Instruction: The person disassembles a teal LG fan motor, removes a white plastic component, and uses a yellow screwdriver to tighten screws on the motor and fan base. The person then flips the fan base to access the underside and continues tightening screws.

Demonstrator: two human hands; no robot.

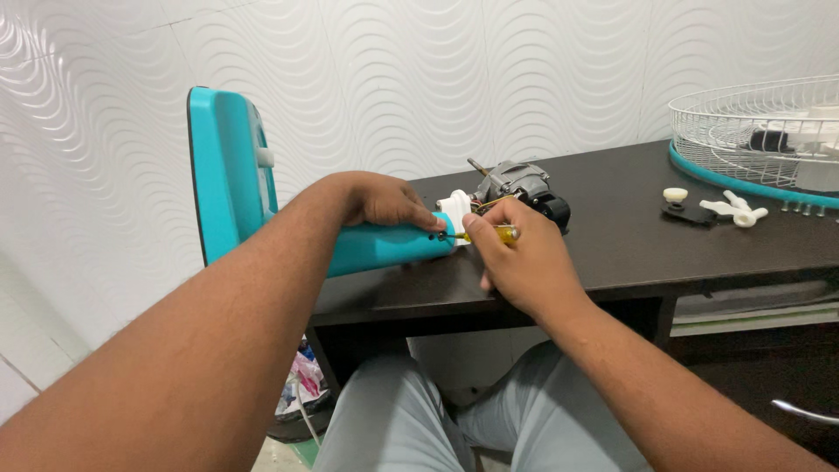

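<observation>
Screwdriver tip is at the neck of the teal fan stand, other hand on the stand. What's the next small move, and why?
Probably turn the screwdriver in place while keeping the stand steady. The right hand grips its yellow handle with the tip at the end of the teal stand, just below the motor, and the left hand presses down on the stand. Whether the tip sits in a screw is too small to tell.

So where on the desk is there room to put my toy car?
Bare desk lies between the motor and the small white parts, and along the front edge under them. It is crowded at the left by the hands and the blue stand, and far right by the wire grille.
</observation>
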